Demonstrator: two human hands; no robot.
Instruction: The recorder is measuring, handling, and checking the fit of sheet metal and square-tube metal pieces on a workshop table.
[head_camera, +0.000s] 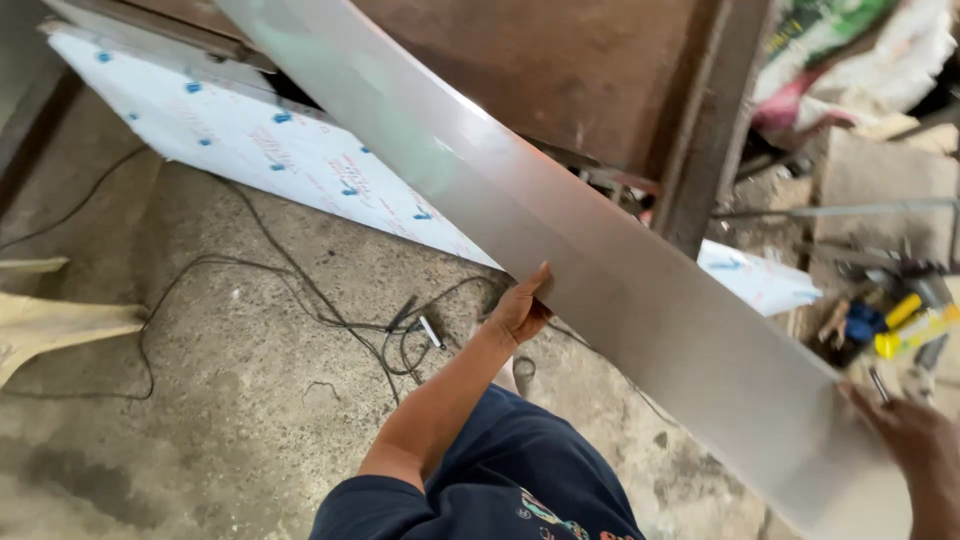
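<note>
A long, shiny strip of sheet metal (560, 230) runs diagonally from the upper left down to the lower right, held above the floor. My left hand (520, 308) grips its lower edge near the middle, thumb on the face. My right hand (915, 440) holds the near end at the lower right, with a thin dark rod-like tool between the fingers. My dark blue trousers show below the strip.
A white film-covered sheet (260, 140) with blue marks lies on the concrete floor under a rusty brown bench (590, 70). Black cables (300, 290) trail across the floor. Yellow and blue tools (900, 320) lie at the right. Rags and bags sit at the upper right.
</note>
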